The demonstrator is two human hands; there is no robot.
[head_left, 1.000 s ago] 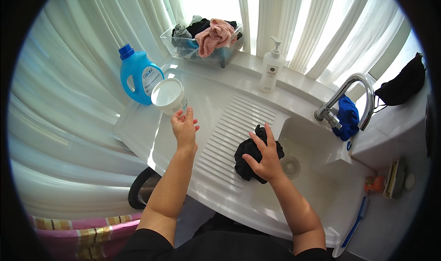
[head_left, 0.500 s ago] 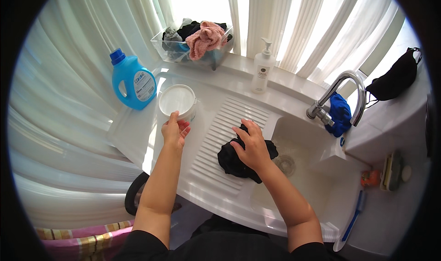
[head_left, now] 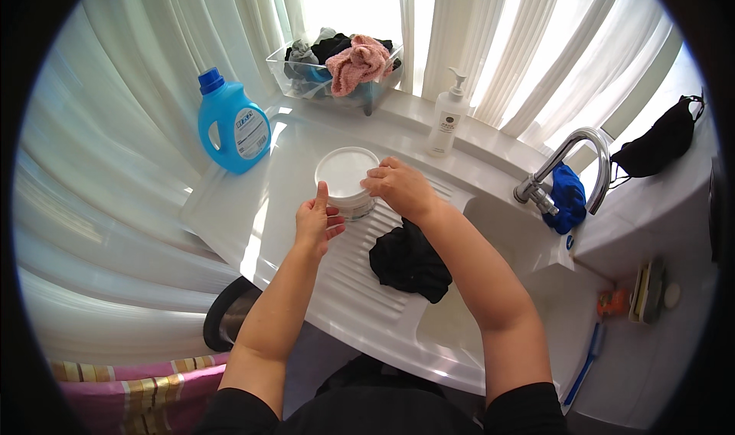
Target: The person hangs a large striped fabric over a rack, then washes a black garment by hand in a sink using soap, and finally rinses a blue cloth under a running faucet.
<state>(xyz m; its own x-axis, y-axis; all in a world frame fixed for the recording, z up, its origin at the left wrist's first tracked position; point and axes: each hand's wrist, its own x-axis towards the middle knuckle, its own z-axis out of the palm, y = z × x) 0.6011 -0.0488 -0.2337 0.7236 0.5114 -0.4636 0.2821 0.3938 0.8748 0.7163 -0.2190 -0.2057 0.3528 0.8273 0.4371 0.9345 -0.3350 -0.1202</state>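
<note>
Left hand (head_left: pixel 314 222) gripped the white plastic tub (head_left: pixel 356 207) at its near-left side, thumb at the rim, and right hand (head_left: pixel 400 188) had fingertips on the lid (head_left: pixel 347 171) at its right edge; tub was over the left part of the ribbed washboard (head_left: pixel 351 270), couldn't tell if lifted. Looked light and stiff-walled, likely slick if wet; best hold was low around the wall. Detergent jug (head_left: pixel 233 129) sat well left, crumpled black cloth (head_left: pixel 409 260) crowded the near-right side, pump bottle (head_left: pixel 445 125) and faucet (head_left: pixel 556 161) stood farther right.
</note>
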